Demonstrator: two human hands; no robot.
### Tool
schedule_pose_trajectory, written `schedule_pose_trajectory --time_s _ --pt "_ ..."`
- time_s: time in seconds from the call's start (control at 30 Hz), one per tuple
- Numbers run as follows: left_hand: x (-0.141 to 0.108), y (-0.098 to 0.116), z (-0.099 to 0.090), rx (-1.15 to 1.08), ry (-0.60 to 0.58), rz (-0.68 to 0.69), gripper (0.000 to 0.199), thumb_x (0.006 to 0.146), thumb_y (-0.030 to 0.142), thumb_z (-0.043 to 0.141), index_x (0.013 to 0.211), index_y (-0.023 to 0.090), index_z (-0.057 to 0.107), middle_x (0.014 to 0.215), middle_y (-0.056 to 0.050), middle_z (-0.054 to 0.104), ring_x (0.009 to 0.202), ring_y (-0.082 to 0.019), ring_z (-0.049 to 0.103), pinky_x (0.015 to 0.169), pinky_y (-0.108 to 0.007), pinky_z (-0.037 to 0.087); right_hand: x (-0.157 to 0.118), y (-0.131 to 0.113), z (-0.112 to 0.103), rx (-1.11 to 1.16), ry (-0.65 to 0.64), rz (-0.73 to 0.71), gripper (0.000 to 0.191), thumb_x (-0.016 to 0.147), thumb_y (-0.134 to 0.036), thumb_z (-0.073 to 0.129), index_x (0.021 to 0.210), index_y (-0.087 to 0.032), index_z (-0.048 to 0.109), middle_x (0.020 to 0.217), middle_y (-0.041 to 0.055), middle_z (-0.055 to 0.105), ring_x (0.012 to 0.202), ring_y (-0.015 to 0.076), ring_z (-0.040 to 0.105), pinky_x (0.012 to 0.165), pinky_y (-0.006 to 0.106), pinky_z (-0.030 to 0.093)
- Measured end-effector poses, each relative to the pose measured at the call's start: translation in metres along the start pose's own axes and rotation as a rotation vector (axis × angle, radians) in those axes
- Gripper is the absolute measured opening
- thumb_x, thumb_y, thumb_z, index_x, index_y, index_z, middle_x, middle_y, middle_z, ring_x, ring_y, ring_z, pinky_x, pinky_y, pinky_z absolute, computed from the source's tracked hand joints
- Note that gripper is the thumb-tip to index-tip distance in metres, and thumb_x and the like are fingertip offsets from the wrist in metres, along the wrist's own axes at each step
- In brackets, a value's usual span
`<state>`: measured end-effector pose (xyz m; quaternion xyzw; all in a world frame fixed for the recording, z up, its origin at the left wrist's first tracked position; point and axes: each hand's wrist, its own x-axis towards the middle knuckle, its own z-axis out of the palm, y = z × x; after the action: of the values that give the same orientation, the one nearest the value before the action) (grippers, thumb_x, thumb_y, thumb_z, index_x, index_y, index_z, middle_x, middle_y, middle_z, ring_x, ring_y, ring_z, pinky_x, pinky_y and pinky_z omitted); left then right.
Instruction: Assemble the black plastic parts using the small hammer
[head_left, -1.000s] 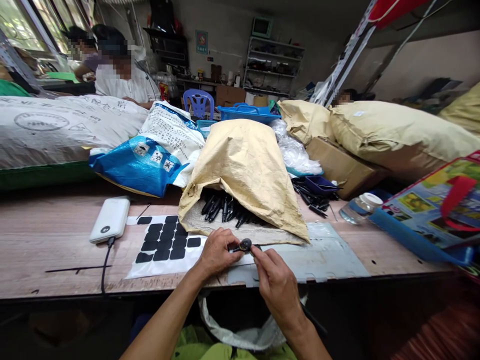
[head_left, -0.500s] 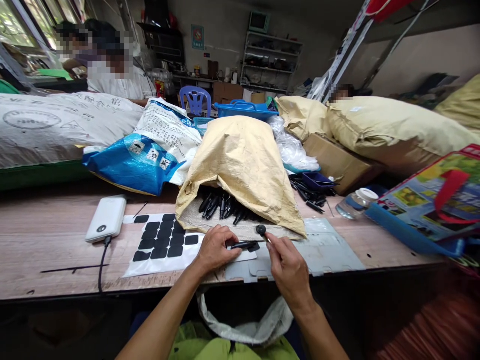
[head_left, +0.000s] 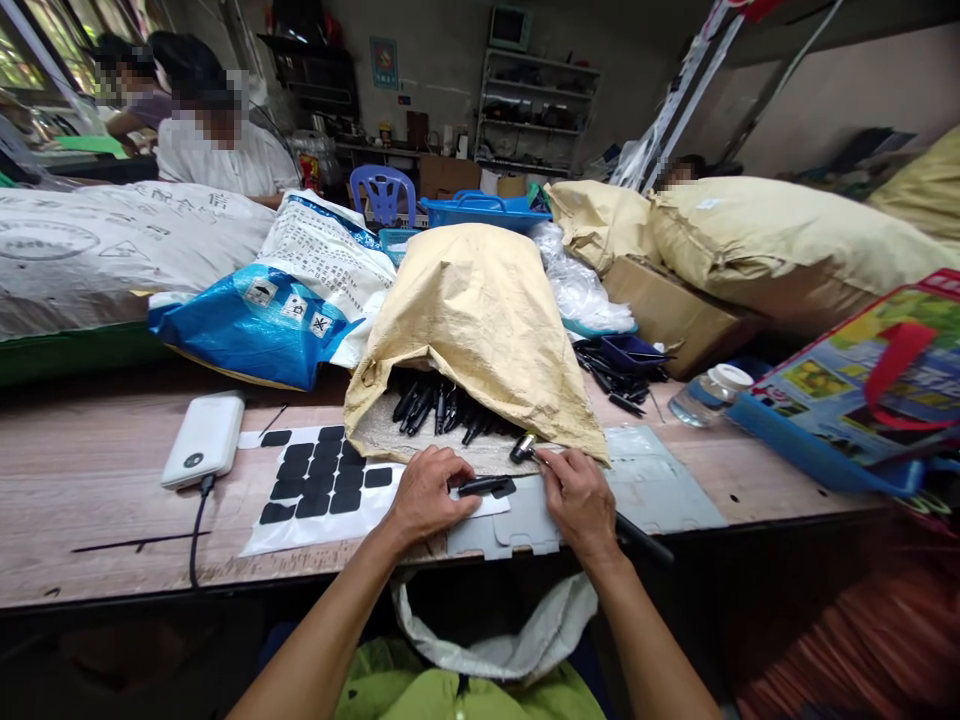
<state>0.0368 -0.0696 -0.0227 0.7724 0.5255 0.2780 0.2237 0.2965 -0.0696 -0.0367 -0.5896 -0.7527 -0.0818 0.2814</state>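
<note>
My left hand is closed on a black pen-like piece, which lies level just above the table's front part. In my right hand is a small hammer, its metal and black head beyond my fingers and its dark handle sticking out toward the lower right. A black sticker lies beside the piece. Behind both hands, a tan sack lies with its mouth open toward me, and several black pieces show inside. A sheet of black stickers lies left of my left hand.
A white power bank with a cable is at the left. Blue and white sack, cardboard box, glass jar and colourful bag stand around. Dark pieces lie right of the tan sack. Two people sit at back left.
The hammer in my right hand has turned, so its head shows side-on and its handle is now visible. The view has shifted slightly. My left hand still holds the black piece.
</note>
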Motion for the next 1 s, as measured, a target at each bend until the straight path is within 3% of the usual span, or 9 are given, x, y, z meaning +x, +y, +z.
schedule_pose_trajectory --time_s 0.13,0.27,0.43,0.57,0.67,0.77,0.87,1.0 --pt "0.002 -0.001 0.000 0.016 -0.007 -0.002 0.014 0.076 0.031 0.078 0.087 0.024 0.073 0.082 0.000 0.065 0.086 -0.021 0.056 0.081 -0.033 0.039 0.001 -0.001 -0.001 0.006 -0.009 0.014 0.026 0.098 -0.021 0.055 0.118 -0.024 0.072 0.091 0.0051 0.062 0.089 0.0211 0.055 0.083 0.032 0.042" --pt "-0.011 0.019 -0.010 0.008 -0.071 0.043 0.011 0.083 0.032 0.074 0.088 0.022 0.071 0.088 -0.002 0.067 0.090 -0.022 0.058 0.083 -0.033 0.040 0.000 -0.002 -0.001 0.003 -0.023 0.027 0.026 0.098 -0.022 0.055 0.118 -0.025 0.071 0.093 0.0051 0.062 0.091 0.0214 0.055 0.082 0.032 0.042" --pt "-0.064 0.063 -0.008 -0.129 -0.398 0.094 0.015 0.096 0.037 0.057 0.101 0.027 0.067 0.093 0.000 0.072 0.084 -0.018 0.065 0.072 -0.029 0.043 0.000 -0.003 -0.002 -0.014 -0.033 0.040 0.026 0.098 -0.024 0.055 0.119 -0.025 0.071 0.093 0.0051 0.062 0.090 0.0220 0.054 0.082 0.032 0.041" --pt "-0.097 0.064 0.025 0.046 -0.525 -0.105 0.021 0.097 0.036 0.049 0.102 0.025 0.066 0.097 -0.005 0.075 0.092 -0.026 0.071 0.076 -0.034 0.047 -0.001 -0.003 -0.001 -0.014 -0.026 0.040 0.025 0.099 -0.024 0.055 0.118 -0.025 0.071 0.093 0.0051 0.061 0.091 0.0217 0.054 0.083 0.032 0.041" --pt "-0.102 0.046 0.051 0.233 -0.563 -0.342 0.028 0.095 0.033 0.046 0.102 0.020 0.070 0.103 -0.012 0.077 0.099 -0.032 0.072 0.081 -0.040 0.051 -0.001 -0.004 -0.001 -0.013 -0.017 0.035 0.026 0.099 -0.024 0.055 0.118 -0.025 0.071 0.093 0.0051 0.061 0.091 0.0216 0.054 0.083 0.032 0.041" --pt "-0.102 0.036 0.061 0.289 -0.600 -0.422 0.031 0.093 0.036 0.049 0.103 0.018 0.072 0.108 -0.016 0.076 0.105 -0.034 0.071 0.086 -0.043 0.052 -0.001 -0.004 -0.001 -0.013 -0.008 0.032 0.026 0.099 -0.024 0.054 0.118 -0.025 0.071 0.092 0.0051 0.061 0.091 0.0214 0.054 0.082 0.032 0.041" --pt "-0.103 0.046 0.052 0.222 -0.601 -0.335 0.030 0.089 0.040 0.056 0.105 0.021 0.073 0.106 -0.013 0.077 0.104 -0.033 0.071 0.084 -0.040 0.051 0.000 -0.005 -0.002 -0.018 -0.011 0.034 0.026 0.099 -0.024 0.053 0.118 -0.025 0.071 0.092 0.0052 0.061 0.091 0.0215 0.054 0.083 0.032 0.041" --pt "-0.080 0.074 0.014 0.003 -0.511 -0.203 0.021 0.085 0.044 0.065 0.095 0.028 0.075 0.083 -0.002 0.076 0.080 -0.024 0.071 0.064 -0.030 0.044 0.000 -0.006 -0.003 -0.019 -0.022 0.038 0.026 0.099 -0.023 0.053 0.118 -0.024 0.070 0.093 0.0057 0.061 0.092 0.0220 0.053 0.084 0.032 0.040"
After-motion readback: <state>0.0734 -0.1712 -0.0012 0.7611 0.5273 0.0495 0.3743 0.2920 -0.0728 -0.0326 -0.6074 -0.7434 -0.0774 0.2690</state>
